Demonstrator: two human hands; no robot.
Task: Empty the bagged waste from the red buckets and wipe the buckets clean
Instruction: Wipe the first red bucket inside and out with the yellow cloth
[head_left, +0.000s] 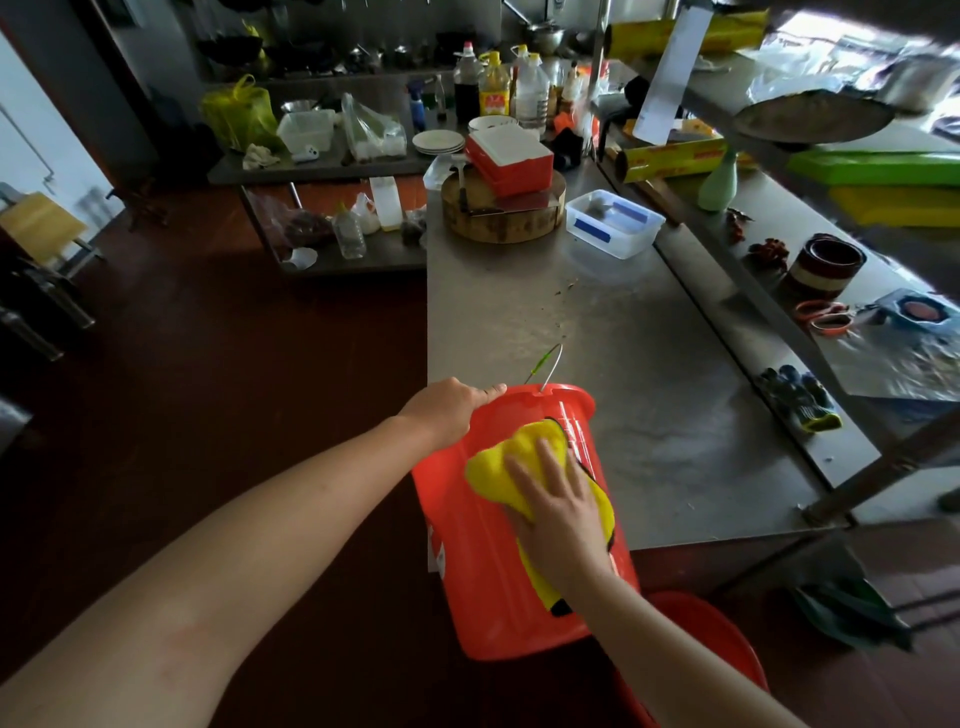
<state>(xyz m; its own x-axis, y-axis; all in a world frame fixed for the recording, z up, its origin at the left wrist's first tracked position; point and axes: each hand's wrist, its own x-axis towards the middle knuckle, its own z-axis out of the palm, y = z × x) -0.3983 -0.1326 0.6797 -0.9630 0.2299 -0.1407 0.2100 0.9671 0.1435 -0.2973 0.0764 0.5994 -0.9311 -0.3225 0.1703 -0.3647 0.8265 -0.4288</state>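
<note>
One stainless steel bench is in view, running away from the person.

Two red buckets are counted. The red bucket is held at the bench's near left corner, tilted with its mouth away from the person and its base towards them; whether it touches the bench edge cannot be told. Its wire handle, with a green grip, stands up above the rim over the bench top. The second red bucket sits low, below the bench's near edge, and is partly hidden by the right forearm.

One round wooden chopping block stands at the far left corner of the bench. One clear plastic container marked with blue tape sits just beside it, towards the back edge.

One yellow cloth lies against the outer wall of the red bucket.

Left hand: arm extended, hand gripping the bucket rim at its left side, thumb laid along the rim.

Right hand: palm flat on the cloth, fingers straight and spread, pressing it to the bucket wall.
</note>
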